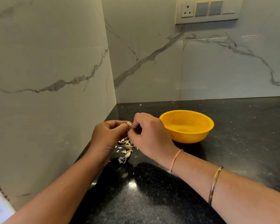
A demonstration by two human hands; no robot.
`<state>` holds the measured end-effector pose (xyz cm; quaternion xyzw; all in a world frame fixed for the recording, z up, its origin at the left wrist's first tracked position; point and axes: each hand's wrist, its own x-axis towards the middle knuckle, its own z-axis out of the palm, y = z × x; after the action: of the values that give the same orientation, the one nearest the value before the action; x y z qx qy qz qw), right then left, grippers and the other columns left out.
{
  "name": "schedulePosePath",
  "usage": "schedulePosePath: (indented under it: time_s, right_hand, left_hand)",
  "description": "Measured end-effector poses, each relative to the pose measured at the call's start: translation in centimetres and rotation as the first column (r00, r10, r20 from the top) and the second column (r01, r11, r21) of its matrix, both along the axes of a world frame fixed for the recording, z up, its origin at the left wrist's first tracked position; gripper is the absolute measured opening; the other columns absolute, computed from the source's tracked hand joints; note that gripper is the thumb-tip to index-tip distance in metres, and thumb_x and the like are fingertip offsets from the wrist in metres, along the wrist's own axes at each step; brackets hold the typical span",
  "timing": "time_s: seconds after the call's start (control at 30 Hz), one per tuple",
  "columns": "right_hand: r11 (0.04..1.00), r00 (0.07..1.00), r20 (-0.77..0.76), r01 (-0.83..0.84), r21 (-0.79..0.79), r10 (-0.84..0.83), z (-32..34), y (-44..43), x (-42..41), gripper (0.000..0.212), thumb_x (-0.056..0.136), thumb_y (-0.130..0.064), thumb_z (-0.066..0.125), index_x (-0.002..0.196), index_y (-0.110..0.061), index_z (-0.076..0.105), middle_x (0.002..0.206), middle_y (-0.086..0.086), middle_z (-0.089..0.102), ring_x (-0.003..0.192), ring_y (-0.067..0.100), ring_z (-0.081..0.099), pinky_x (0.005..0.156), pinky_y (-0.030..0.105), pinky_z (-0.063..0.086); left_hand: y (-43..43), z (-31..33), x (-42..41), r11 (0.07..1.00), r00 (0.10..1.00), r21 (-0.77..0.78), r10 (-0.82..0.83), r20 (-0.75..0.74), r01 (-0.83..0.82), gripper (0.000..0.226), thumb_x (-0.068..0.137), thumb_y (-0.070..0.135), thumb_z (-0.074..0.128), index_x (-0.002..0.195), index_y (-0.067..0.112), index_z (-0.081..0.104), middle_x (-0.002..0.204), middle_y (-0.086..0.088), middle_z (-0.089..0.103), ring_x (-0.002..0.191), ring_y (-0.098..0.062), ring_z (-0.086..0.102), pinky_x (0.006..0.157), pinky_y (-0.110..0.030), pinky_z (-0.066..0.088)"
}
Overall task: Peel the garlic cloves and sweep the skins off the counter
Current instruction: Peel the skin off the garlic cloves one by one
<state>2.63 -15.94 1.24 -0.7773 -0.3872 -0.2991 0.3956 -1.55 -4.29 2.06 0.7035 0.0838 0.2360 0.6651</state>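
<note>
The person's forearms showed uncovered down to the frame's lower edge; round the right wrist, just behind the right hand (149, 138), sat a thin pink thread band (176, 160), a single loop; farther up the same forearm sat a slim metal bangle (215, 185), gold-toned with a darker, coppery lower stretch; a small pale fleck (61, 183) clung to the left forearm.

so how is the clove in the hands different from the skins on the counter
The garlic clove is one plump piece; the skins are many thin, ragged flakes. The garlic clove is held up off the counter, pinched between the left hand and the right hand; the skins lie loose on the counter below the hands. Both are pale off-white against the black surface.
</note>
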Motion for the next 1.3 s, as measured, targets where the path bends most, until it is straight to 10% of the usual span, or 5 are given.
schedulePosePath:
  time_s: [0.3,1.3]
  right_hand:
    - [0.966,0.942,-0.268,-0.145,0.216,0.202,-0.03,-0.09,0.44,0.014,0.082,-0.001,0.062,0.084,-0.014,0.056,0.066,-0.011,0.055,0.056,-0.001,0.054,0.05,0.011,0.041]
    - [0.914,0.794,-0.513,-0.126,0.386,0.326,-0.05,-0.18,0.84,0.014,0.091,-0.008,0.056,0.084,-0.007,0.068,0.068,0.003,0.066,0.062,0.014,0.065,0.067,0.036,0.059]
  left_hand:
    - [0.21,-0.06,0.24,0.999,0.999,0.029,0.037,-0.009,-0.036,0.009,0.081,0.005,0.067,0.077,0.012,0.073,0.085,-0.019,0.072,0.088,-0.035,0.067,0.091,-0.048,0.052]
    - [0.73,-0.19,0.5,0.987,0.99,0.066,0.143,0.019,-0.144,0.02,0.08,0.025,0.071,0.063,0.014,0.068,0.065,-0.004,0.067,0.066,-0.018,0.06,0.081,-0.043,0.054]
